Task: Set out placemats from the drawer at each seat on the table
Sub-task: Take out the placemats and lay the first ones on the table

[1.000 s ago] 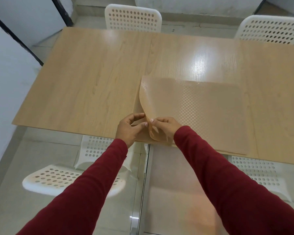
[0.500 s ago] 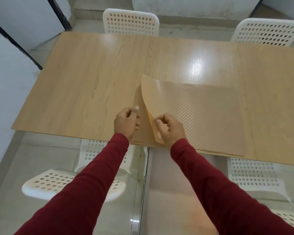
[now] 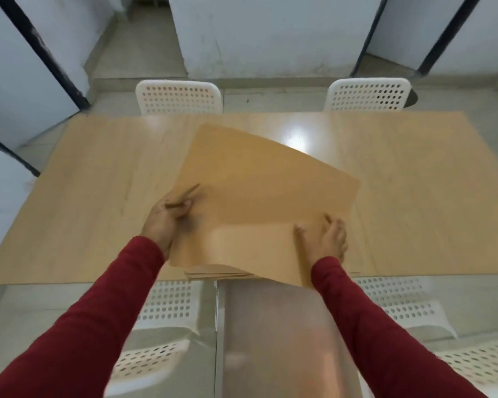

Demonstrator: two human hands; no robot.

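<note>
A tan placemat (image 3: 259, 193) is lifted and tilted above the wooden table (image 3: 92, 202), over the near middle edge. My left hand (image 3: 167, 219) pinches its left edge. My right hand (image 3: 328, 238) grips its near right part, thumb on top. Under it a thin stack of placemats (image 3: 216, 274) lies on the table's near edge, mostly hidden by the lifted one.
Two white perforated chairs (image 3: 179, 96) (image 3: 367, 94) stand at the far side. Two more chairs (image 3: 167, 304) (image 3: 406, 303) are tucked under the near side. A metal post (image 3: 273, 340) runs down below the table's middle. White walls with dark frames stand behind.
The top placemat went from a peeled-up corner to fully lifted off the stack. My hands spread apart to its left and right sides. The view tilted up.
</note>
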